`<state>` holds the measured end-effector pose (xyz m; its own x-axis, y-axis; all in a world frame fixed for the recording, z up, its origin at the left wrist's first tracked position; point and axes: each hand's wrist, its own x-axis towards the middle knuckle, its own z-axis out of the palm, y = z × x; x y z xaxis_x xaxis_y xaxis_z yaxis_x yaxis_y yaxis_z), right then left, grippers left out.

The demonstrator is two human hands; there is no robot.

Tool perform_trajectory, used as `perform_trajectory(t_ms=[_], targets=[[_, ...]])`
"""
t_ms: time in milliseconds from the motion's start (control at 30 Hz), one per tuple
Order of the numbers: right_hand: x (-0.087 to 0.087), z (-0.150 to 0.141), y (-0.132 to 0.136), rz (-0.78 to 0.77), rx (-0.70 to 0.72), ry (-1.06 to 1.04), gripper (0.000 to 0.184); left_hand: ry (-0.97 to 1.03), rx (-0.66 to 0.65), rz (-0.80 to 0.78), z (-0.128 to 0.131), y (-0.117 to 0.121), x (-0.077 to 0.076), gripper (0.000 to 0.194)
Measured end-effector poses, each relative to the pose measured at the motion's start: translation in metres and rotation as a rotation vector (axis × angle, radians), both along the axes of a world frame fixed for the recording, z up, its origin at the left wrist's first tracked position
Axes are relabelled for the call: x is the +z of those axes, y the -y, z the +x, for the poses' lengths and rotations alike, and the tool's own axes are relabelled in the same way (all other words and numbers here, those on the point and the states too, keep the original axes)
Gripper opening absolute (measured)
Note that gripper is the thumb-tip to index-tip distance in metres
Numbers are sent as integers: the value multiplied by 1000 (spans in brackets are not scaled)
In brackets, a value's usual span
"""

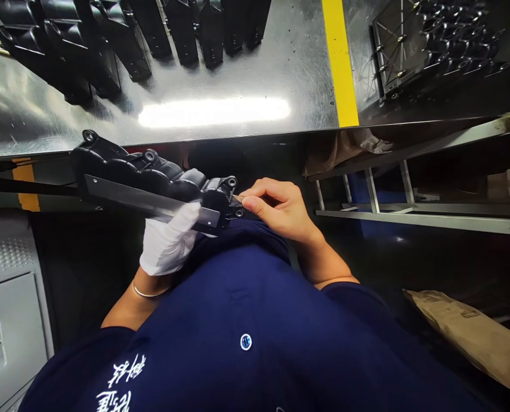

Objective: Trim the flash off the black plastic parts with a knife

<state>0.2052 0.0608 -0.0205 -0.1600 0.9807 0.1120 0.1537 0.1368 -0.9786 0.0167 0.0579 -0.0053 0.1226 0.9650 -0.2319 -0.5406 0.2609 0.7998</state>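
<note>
In a white glove, my left hand [169, 240] is wrapped round a black molded plastic part [138, 180] with a scalloped side, eyelet lugs and a flat smooth strip. The part is held tilted in front of my body, just off the bench's front edge. At its right end my bare right hand [280, 207] is closed in a pinch between thumb and forefinger. A small thin sliver [238, 198] shows at those fingertips, against the end of the part near the lugs. Its kind is too small to make out.
Several similar black parts [212, 34] stand along the metal bench [186, 86]. Beyond a yellow stripe [340, 63] lie more black moldings [456, 40]. A metal frame [418, 214] stands below right, near a brown paper sack [469, 329]. A grey cabinet [10, 303] is at left.
</note>
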Motion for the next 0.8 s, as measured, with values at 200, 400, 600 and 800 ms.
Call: perform_trajectory(t_ms=[200,400,600,800], targets=[[-11,-11,2,92,-166,64,27,-45,60,-18,3,-1,-1,29],[-19,-4,-8,363,-531,199,22,36,-29,-263,3,1,4,19],[-13,13,-7,343,-183,290,20,-17,-108,-425,6,1,-5,15],[-13,12,5,228,-30,294,29,-42,-86,-408,4,4,-18,26]])
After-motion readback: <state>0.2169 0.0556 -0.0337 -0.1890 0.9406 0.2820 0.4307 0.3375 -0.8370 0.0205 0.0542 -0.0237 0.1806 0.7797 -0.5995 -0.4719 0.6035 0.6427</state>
